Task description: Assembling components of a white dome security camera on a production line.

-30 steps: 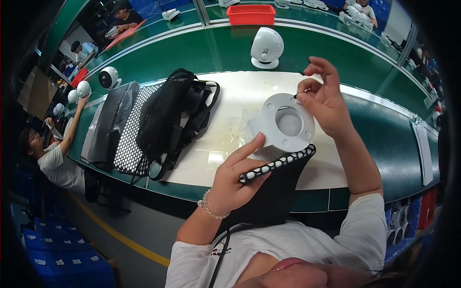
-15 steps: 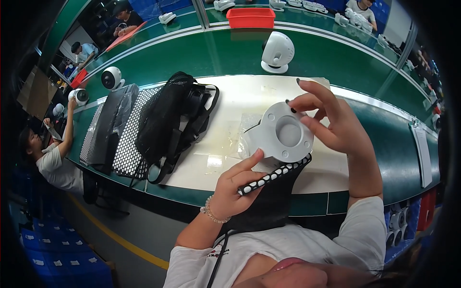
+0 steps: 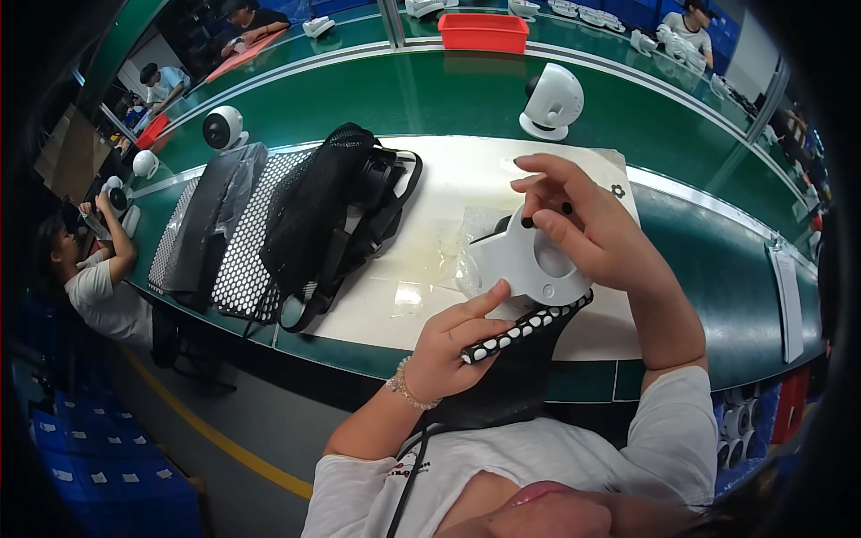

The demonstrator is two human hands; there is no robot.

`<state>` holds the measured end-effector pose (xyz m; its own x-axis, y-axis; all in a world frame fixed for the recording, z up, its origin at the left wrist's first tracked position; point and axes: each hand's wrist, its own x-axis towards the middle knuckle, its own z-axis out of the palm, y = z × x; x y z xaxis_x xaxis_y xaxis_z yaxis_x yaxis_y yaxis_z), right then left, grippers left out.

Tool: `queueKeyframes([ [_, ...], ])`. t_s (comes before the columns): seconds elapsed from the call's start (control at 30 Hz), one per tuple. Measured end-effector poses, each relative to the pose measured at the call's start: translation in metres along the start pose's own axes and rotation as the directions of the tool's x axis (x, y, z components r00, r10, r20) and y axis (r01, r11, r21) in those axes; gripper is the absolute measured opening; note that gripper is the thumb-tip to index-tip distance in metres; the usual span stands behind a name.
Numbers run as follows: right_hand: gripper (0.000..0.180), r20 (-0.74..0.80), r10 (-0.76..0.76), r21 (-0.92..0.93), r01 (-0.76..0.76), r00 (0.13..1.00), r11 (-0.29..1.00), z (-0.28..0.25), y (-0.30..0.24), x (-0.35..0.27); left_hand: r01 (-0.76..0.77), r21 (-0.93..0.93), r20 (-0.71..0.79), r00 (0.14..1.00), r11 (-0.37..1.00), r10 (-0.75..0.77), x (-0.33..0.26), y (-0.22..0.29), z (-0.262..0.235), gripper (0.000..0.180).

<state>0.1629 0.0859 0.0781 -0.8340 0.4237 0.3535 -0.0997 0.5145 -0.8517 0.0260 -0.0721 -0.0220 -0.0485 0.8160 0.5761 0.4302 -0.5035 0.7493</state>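
A white camera base is tipped up over the white mat, its underside ring and a small round recess in view. My left hand is closed on a bent black sheet with white round spots, the index fingertip against the base's near edge. Over the base's far side, my right hand has thumb and a finger close together on a small black piece, seemingly a pad; fingers partly hide it. The rest of the device is hidden beneath the base. Clear plastic film lies beside it.
To the left lie a black mesh bag with straps, spotted sheets and a dark plastic-wrapped sheet. White cameras stand at the back and left. Beyond is a red bin. Other people work around the benches.
My right hand has moved left, over the base's centre, and now covers more of it. The base is tilted differently. My left hand keeps hold of the spotted sheet.
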Motion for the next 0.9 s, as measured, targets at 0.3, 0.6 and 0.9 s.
queueKeyframes([
  [0.3,0.030,0.102,-0.139,-0.608,0.172,0.985,0.775,-0.001,-0.019,-0.030,0.008,-0.004,0.015,1.000,1.000,-0.008,0.000,0.000,0.001,0.040],
  [0.6,0.003,-0.046,-0.034,-0.161,0.026,0.998,0.987,0.012,0.008,-0.051,0.005,-0.005,-0.045,0.999,1.000,-0.005,0.001,-0.001,0.004,0.032],
  [0.9,0.027,0.074,-0.433,-0.835,0.293,0.898,0.466,0.010,0.029,-0.075,-0.005,0.017,-0.105,0.994,1.000,0.007,0.005,0.004,0.007,0.027],
])
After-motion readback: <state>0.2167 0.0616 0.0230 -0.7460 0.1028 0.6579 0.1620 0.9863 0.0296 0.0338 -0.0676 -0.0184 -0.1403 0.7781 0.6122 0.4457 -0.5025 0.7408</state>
